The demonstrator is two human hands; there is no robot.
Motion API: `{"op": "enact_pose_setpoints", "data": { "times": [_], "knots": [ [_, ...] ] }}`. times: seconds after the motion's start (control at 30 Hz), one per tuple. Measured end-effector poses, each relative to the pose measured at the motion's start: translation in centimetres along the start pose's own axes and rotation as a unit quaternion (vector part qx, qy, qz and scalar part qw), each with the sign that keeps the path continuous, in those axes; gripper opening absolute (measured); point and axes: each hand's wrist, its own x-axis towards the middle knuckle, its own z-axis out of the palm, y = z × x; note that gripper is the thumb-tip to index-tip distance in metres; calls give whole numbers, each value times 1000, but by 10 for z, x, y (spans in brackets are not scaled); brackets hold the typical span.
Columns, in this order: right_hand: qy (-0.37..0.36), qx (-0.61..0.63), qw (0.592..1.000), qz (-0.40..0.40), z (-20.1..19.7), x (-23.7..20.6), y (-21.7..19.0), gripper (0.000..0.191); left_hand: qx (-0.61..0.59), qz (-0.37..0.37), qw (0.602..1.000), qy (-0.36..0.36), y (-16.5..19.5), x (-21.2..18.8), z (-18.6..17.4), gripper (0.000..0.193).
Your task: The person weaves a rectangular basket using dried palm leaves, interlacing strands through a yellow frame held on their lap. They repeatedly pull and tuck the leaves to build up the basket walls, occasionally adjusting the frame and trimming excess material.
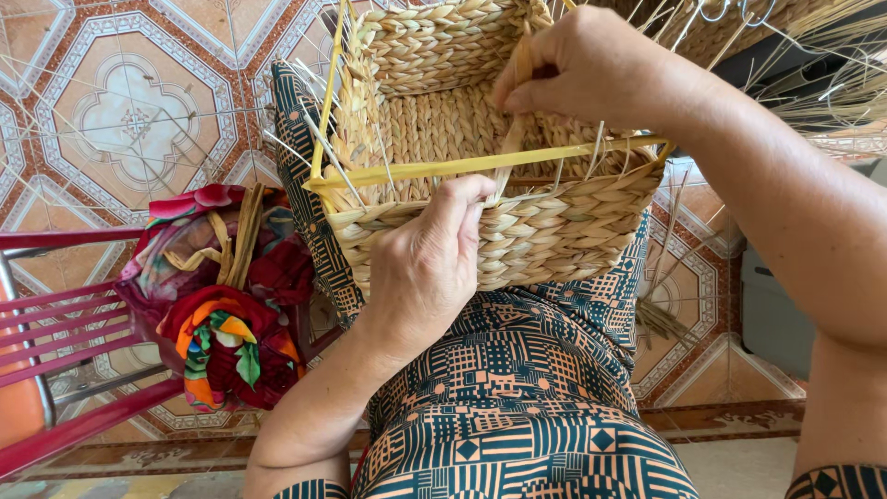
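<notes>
Now my left hand (427,268) presses the woven basket (517,231) rim; just above, my right hand (577,69) pinches a straw strand (514,139).

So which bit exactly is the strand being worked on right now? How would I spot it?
Start at the woven basket resting on the person's lap, with a yellow frame around its rim. At the near rim, a flat pale strand rises between the left hand and the right hand. Unlike the braided wall, it is single, loose and stands upright.
</notes>
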Motion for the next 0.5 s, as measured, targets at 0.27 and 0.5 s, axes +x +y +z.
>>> {"op": "enact_pose_setpoints", "data": {
  "times": [0.27, 0.5],
  "knots": [
    [18, -43, 989, -143, -22, -18, -14, 35, -140, -94, 986, 9, 8, 2, 6, 21],
    [63, -370, 909, -179, -28, -26, -14, 21, 54, 53, 994, 74, 2, -6, 8, 25]
  ]
}}
